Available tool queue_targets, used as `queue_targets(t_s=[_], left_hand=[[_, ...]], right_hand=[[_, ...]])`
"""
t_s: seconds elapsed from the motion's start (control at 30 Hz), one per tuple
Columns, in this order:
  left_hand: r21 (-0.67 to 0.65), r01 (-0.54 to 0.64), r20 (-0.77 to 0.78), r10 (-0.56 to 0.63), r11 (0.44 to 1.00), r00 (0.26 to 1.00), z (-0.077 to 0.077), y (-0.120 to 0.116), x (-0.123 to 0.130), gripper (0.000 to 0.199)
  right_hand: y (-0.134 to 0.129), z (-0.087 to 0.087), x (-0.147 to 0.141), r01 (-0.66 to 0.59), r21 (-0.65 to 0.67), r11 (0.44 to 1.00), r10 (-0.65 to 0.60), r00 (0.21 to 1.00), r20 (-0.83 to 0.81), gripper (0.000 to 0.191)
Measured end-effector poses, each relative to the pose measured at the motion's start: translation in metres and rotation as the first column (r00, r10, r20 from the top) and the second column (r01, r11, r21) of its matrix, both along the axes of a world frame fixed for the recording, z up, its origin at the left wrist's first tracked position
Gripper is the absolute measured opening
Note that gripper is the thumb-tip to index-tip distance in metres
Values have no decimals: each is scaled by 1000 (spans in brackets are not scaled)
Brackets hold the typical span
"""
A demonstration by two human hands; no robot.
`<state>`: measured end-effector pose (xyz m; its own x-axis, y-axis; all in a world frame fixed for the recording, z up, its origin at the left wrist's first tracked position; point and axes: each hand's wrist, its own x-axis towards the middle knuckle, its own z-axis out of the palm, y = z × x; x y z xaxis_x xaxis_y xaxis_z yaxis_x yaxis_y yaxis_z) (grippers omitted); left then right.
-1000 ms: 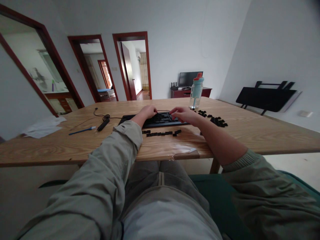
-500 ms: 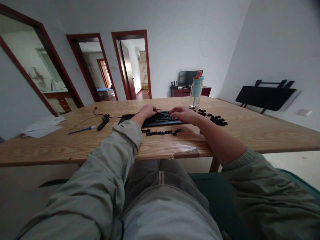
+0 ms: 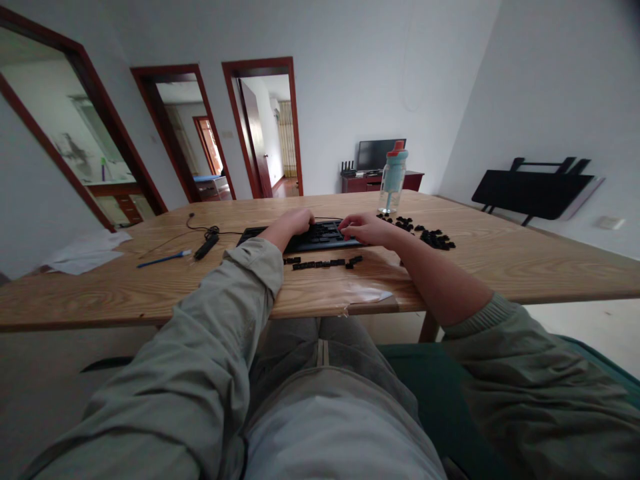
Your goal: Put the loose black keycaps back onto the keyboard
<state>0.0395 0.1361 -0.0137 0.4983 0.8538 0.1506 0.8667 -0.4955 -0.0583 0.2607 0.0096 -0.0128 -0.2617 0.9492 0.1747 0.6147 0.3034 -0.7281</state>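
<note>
A black keyboard (image 3: 325, 235) lies on the wooden table in front of me, with uneven, partly bare key rows. My left hand (image 3: 296, 221) is over its middle, knuckles up; most of its fingers are hidden behind the hand. At the keyboard's right part rests my right hand (image 3: 369, 229), its fingers bent and apart, with nothing visible in them. Between the keyboard and the near table edge runs a row of loose black keycaps (image 3: 320, 265). More keycaps form a scattered pile (image 3: 436, 239) to the right of my right hand.
Behind the keycap pile stands a clear bottle with a red and teal top (image 3: 393, 177). To the left lie a blue-handled brush (image 3: 163, 259), a black device with a coiled cable (image 3: 207, 247) and white papers (image 3: 87, 253). Torn clear film (image 3: 370, 295) covers the near table edge (image 3: 310, 308).
The view has shifted very slightly. Both hands stay at the keyboard in almost the same places, and the loose keycaps lie as before.
</note>
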Motion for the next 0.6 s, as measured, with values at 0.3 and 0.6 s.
queue_targets(t_s=[0.3, 0.6], left_hand=[[-16, -48, -69, 47, 999, 997, 7, -21, 13, 34], [11, -83, -42, 84, 996, 996, 5, -27, 18, 28]], right_hand=[[0, 1, 1, 8, 60, 998, -11, 999, 48, 22], [8, -5, 4, -32, 71, 997, 25, 995, 96, 20]])
